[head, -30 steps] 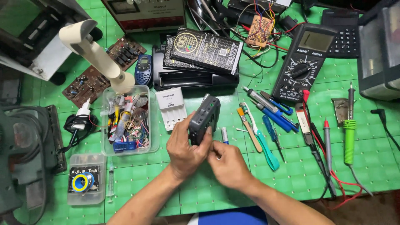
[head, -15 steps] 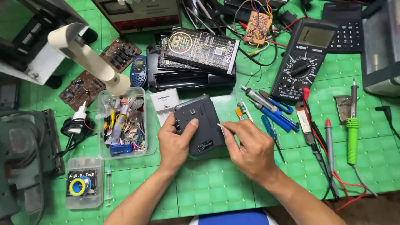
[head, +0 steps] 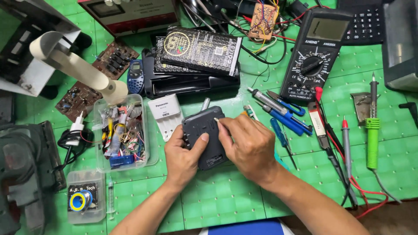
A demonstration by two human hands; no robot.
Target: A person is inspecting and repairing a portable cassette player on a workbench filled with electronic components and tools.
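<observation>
Both hands are closed on a small dark grey device (head: 204, 137) lying flat on the green surface (head: 217, 196) near the middle of the view. The left hand (head: 183, 159) is wrapped around its lower left edge, with the thumb pressed onto the casing. The right hand (head: 250, 146) is laid over its right side, and its forefinger and thumb are pinched on a small pale part at the upper right corner of the casing; what that part is cannot be told. A short grey stub is seen sticking out from the top of the device.

For this step to be done well, the casing is best kept flat and pinned by the left thumb so that it is not twisted while the fine work is done at the corner. Only a light pinch is judged to be needed there, since the pale part looks small and easily dropped among the clutter.

Just beside the device, to its upper left, a white battery charger (head: 165, 115) is set, and beyond that a clear plastic box (head: 124, 132) full of small parts. To the right, touching nothing, blue-handled screwdrivers (head: 278, 111) are laid out, with a black multimeter (head: 315, 54) behind them and a green-handled soldering iron (head: 372, 130) further right. A black flat box (head: 196, 50) is stacked behind the device.
</observation>
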